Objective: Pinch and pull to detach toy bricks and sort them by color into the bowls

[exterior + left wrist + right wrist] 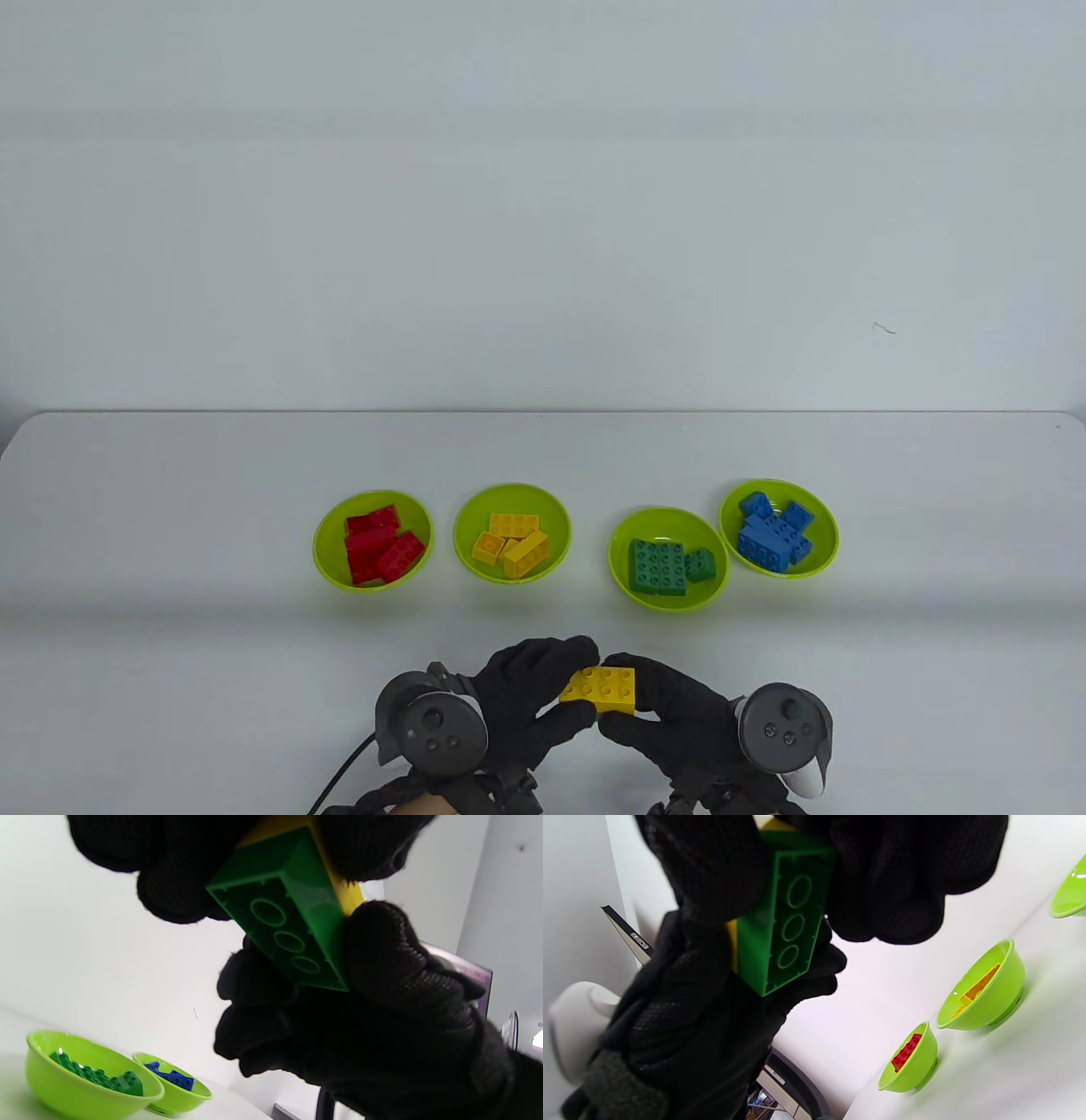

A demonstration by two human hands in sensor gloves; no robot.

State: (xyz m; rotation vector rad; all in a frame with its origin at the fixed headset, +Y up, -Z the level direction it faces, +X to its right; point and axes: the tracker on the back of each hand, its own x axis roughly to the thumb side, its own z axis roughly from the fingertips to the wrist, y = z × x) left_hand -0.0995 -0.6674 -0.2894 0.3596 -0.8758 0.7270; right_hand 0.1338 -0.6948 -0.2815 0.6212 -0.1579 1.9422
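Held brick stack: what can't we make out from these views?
- Table view: green brick hidden under the yellow brick.
- Wrist views: yellow brick mostly covered by left hand and right hand.
- All views: how firmly the bricks are joined, seam covered by fingers.

We see a pale grey table (170, 509) with rounded far corners before a plain white wall (543, 212) that bears a small dark mark (885, 328), a black cable (339, 777) trailing at the near edge, and, in the wrist views, blurred equipment (479, 974) at the side.
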